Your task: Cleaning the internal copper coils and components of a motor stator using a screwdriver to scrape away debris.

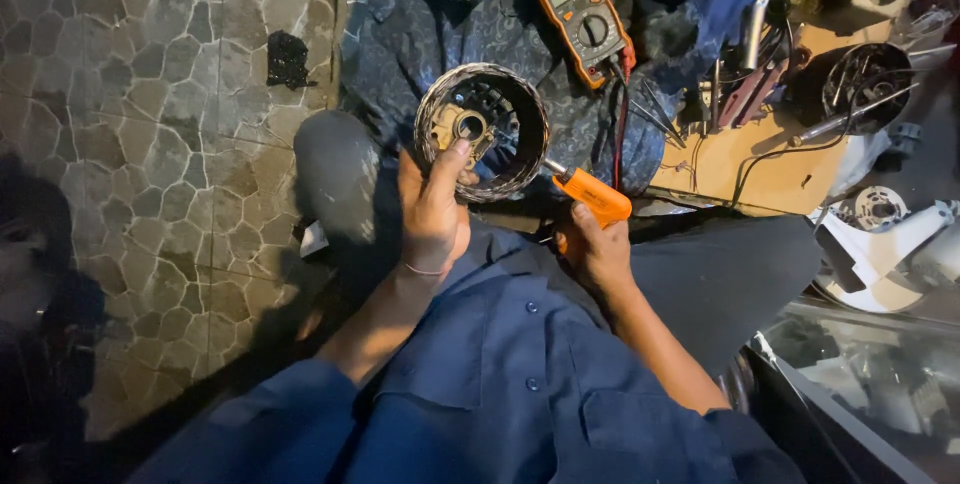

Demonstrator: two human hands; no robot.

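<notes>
Your left hand [432, 212] grips the round metal housing [483, 131] over your lap, thumb hooked on its rim. Your right hand [597, 249] is closed around the orange screwdriver [590, 194], tip inside. Risk: the tip slips and gouges the parts inside, or the housing twists loose.

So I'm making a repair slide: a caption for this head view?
Left hand steadies a round metal housing while right hand works an orange-handled screwdriver against it.
</notes>
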